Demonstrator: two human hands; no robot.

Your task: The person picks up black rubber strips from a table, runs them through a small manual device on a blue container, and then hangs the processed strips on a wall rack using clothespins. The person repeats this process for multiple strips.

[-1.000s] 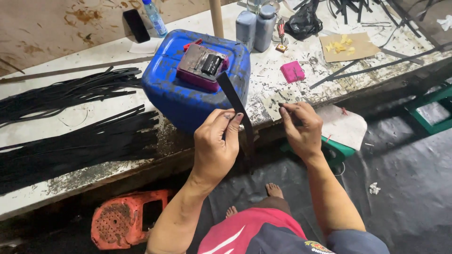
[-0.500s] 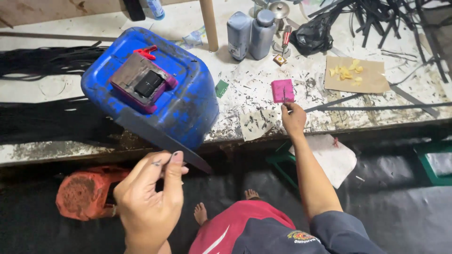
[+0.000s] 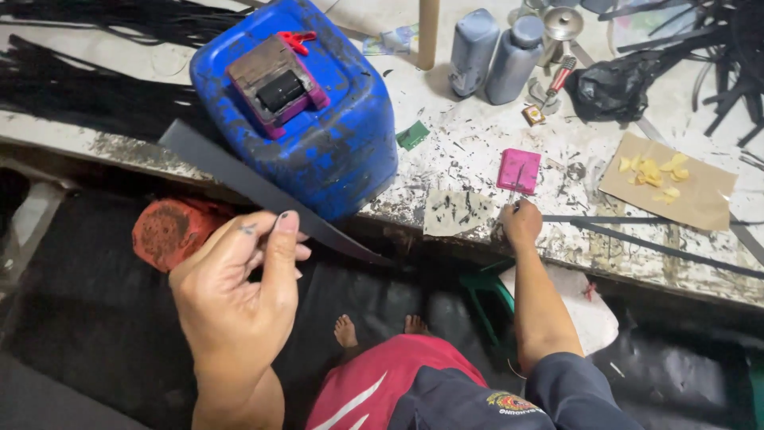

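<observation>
Blue jerrycan [image 3: 318,135] on workbench [image 3: 477,159]; two grey bottles [image 3: 493,52]; cardboard [image 3: 676,183].

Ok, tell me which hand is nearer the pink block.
Right. The right hand rests just below the pink block; the left hand holds the black strip, far left.

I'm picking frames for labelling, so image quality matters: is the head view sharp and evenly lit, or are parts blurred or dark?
Head view: the bench top is brightly and evenly lit; the blue jerrycan is sharp; the left hand with the black strip is close and slightly soft; the right hand is clear; under the bench lies in deep shadow.
</observation>
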